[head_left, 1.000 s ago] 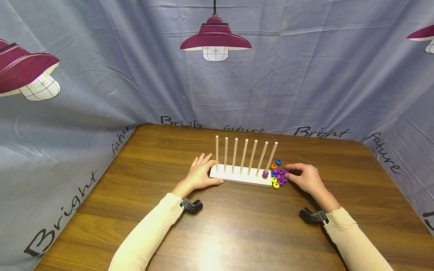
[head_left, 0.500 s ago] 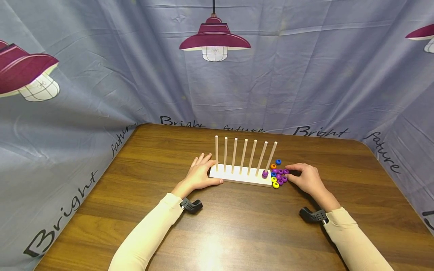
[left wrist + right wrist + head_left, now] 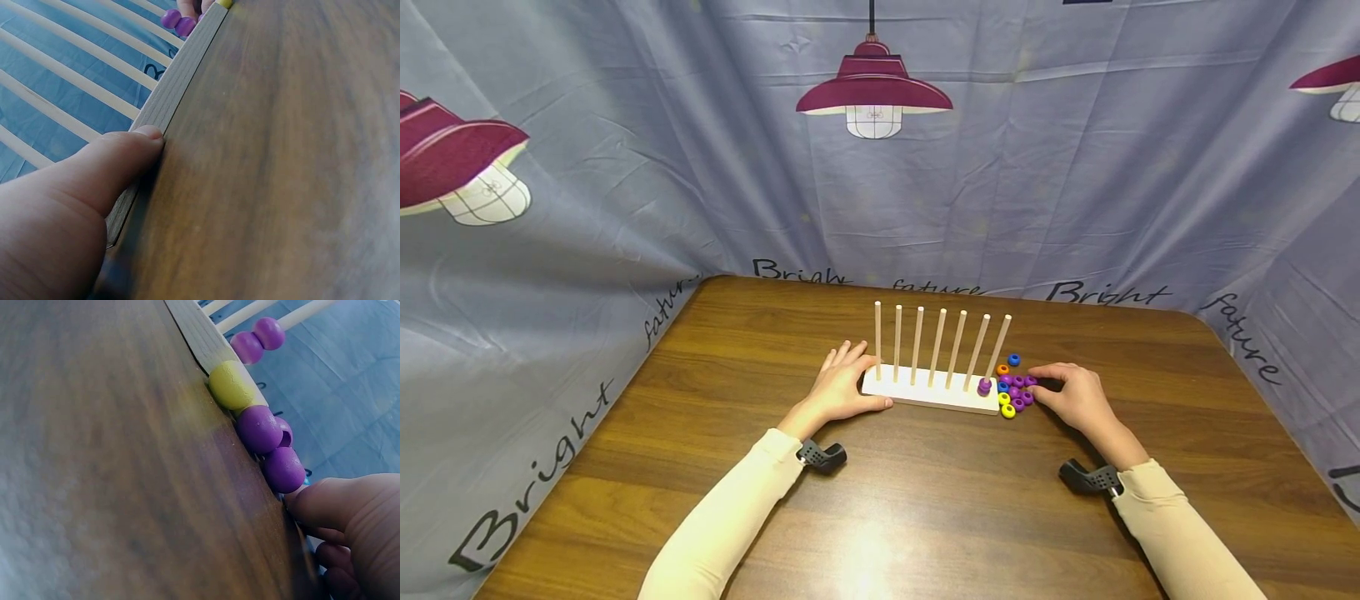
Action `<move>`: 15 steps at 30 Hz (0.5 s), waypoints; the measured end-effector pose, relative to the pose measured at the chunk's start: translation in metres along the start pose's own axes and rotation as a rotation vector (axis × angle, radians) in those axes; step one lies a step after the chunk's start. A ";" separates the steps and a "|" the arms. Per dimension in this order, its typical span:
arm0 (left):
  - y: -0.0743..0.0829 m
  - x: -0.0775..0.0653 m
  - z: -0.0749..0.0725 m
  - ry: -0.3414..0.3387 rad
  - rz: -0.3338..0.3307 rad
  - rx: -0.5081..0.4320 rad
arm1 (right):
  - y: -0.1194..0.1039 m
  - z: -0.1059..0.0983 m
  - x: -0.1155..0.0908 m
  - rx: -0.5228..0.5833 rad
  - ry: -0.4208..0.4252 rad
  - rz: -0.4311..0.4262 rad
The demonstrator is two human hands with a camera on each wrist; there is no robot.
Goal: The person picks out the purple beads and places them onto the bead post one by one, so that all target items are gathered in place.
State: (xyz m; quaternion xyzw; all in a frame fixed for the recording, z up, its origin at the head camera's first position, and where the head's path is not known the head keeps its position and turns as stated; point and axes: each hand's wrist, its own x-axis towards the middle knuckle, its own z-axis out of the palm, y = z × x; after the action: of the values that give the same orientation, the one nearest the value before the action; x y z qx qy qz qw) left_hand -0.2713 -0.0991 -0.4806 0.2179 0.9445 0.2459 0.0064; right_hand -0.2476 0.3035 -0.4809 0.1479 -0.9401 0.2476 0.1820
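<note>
A pale wooden peg stand (image 3: 928, 398) with several upright pegs stands at mid-table. My left hand (image 3: 841, 390) holds its left end, thumb along the front edge and the other fingers behind. In the left wrist view the thumb (image 3: 119, 159) presses on that edge. Two purple beads (image 3: 257, 341) sit low on the rightmost peg. Loose purple beads (image 3: 1017, 405), yellow beads (image 3: 1008, 412), blue beads (image 3: 1014, 360) and an orange bead (image 3: 1003, 369) cluster against the stand's right end. My right hand (image 3: 1078, 400) touches the cluster's right side, thumb and forefinger apart around a purple bead.
The brown wooden table (image 3: 880, 492) carries the stand and beads. Grey-blue curtains (image 3: 1000, 167) printed with lamps and lettering enclose its back and sides. A dark wrist camera mount (image 3: 823, 457) is on the left wrist, another mount (image 3: 1088, 478) on the right.
Both hands, the stand and the beads keep their places. Only the head view shifts very slightly.
</note>
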 end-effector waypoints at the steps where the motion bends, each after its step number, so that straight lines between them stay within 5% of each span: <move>1: 0.000 0.000 0.000 0.002 0.001 0.000 | 0.000 0.000 0.000 -0.001 -0.002 0.001; 15: 0.001 0.000 0.000 0.006 0.000 -0.004 | -0.004 -0.001 0.000 0.023 -0.018 0.026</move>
State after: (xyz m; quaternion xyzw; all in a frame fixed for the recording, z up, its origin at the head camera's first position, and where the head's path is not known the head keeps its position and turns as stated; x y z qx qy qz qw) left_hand -0.2711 -0.0988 -0.4800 0.2170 0.9440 0.2485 0.0041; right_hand -0.2459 0.3004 -0.4785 0.1398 -0.9406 0.2595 0.1685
